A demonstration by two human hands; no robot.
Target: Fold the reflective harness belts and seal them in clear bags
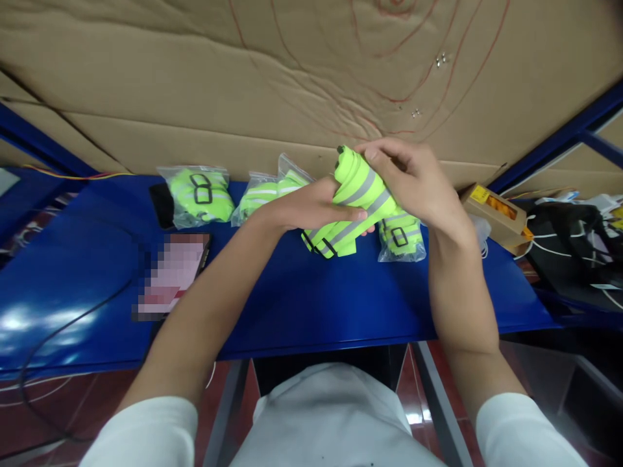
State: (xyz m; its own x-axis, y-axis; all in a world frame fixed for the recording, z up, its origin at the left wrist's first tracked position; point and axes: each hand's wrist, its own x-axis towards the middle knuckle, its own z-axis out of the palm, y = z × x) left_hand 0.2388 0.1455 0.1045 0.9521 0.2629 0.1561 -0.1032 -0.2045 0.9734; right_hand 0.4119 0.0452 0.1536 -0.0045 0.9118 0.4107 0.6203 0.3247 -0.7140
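Note:
Both my hands hold a folded neon-yellow reflective vest (357, 194) with grey stripes and black buckles, lifted just above the blue table (302, 305). My left hand (311, 207) grips its lower left side with the thumb on top. My right hand (413, 178) is closed over its upper right end, fingers curled round the top. Under my right hand lies a bagged vest (402, 240) in clear plastic.
Two more bagged vests (200, 194) (265, 194) lie along the table's back edge against a cardboard sheet (292, 78). A phone (172, 272) with a black cable rests at the left. A small yellow-and-brown box (496, 214) and white cables sit at the right.

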